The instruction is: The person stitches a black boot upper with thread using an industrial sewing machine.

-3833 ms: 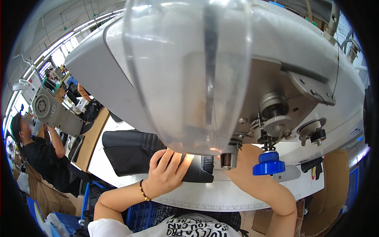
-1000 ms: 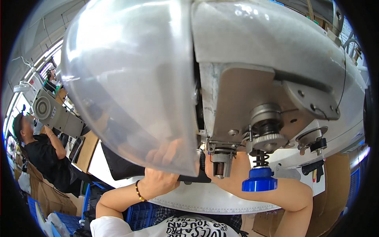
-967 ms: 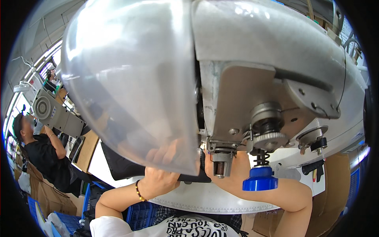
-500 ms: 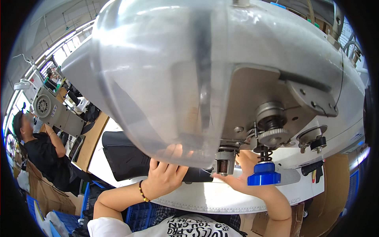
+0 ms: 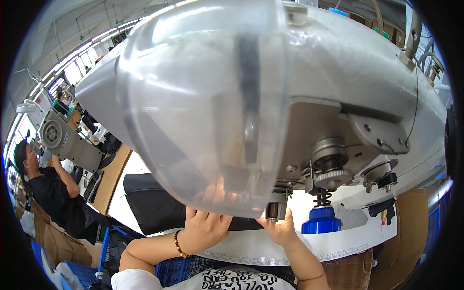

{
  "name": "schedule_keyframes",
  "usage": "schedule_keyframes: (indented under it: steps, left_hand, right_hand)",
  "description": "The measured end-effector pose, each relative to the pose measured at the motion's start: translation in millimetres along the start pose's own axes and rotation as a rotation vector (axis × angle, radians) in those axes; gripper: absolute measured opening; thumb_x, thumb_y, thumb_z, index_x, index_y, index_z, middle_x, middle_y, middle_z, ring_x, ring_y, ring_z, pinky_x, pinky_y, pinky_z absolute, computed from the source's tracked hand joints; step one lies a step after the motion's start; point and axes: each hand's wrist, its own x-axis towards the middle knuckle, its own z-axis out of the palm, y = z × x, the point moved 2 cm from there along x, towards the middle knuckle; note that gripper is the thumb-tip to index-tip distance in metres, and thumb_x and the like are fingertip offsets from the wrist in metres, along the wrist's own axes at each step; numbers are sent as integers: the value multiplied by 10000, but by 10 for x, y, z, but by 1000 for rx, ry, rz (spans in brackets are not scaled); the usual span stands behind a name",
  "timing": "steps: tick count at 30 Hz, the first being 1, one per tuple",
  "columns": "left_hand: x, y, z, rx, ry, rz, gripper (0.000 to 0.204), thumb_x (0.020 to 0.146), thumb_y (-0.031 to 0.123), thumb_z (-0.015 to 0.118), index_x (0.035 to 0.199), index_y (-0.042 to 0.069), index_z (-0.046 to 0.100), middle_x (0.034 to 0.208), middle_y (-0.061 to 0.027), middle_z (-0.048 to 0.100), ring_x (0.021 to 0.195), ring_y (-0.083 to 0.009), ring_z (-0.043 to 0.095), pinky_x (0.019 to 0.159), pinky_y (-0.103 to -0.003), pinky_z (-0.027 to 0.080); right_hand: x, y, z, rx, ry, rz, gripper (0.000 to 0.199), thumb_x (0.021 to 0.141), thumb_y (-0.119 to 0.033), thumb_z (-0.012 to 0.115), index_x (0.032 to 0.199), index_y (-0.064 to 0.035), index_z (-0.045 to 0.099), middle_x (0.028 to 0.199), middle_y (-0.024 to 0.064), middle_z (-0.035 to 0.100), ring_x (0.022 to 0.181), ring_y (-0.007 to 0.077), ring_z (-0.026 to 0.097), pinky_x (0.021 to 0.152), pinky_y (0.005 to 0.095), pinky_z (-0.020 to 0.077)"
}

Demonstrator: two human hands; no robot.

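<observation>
A large sewing machine head point(image 5: 367, 58) with a clear plastic cover point(image 5: 193, 121) fills the upper view. Under it, a black, smooth, leather-like piece point(image 5: 150, 203) lies on the white table. My left hand point(image 5: 207, 232) rests on this piece with its fingers stretched forward, seen blurred through the cover. At the piece's right end, beside a small metal cylinder point(image 5: 274, 209), is my right hand point(image 5: 280, 232). Its thumb points left toward the black edge; the other fingertips are partly hidden behind machine parts. The needle area is hidden too.
A blue knob point(image 5: 321, 221) under a spring hangs right of my right hand. A ruler strip point(image 5: 290, 256) edges the white table in front of me. Cardboard point(image 5: 403, 237) stands at right, blue crates point(image 5: 174, 268) below. A co-worker point(image 5: 53, 193) sits at another machine at left.
My right hand has moved left and nearer to me, away from behind the blue knob to beside the metal cylinder. My left hand stays on the black piece. The view has shifted slightly.
</observation>
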Motion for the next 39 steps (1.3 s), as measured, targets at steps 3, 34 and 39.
schedule_keyframes:
  steps: [3, 34, 39]
  left_hand:
    - [23, 23, 4, 5, 8, 10, 413, 604, 109, 533, 1006, 28, 580, 1056, -199, 536, 989, -276, 511, 793, -375, 343]
    - [133, -134, -16, -271, -55, -15, 608, 440, 128, 668, 1019, 30, 509, 1053, -122, 509, 1023, -272, 476, 912, -419, 315]
    - [233, -292, -133, -286, -152, 81, 620, 470, 111, 709, 1033, 53, 455, 1124, -158, 481, 1101, -297, 451, 972, -474, 224]
  right_hand:
    - [19, -55, 6, 39, 43, -60, 291, 794, -68, 563, 593, -5, 362, 595, 27, 355, 557, 103, 338, 533, 234, 351]
    - [-59, 89, 45, -240, 43, -296, 207, 856, -180, 540, 763, 0, 582, 635, 75, 508, 600, 196, 467, 570, 290, 396]
    - [-49, 225, 133, -294, -7, -280, 326, 671, -259, 763, 745, -6, 572, 611, 23, 525, 525, 118, 464, 490, 236, 386]
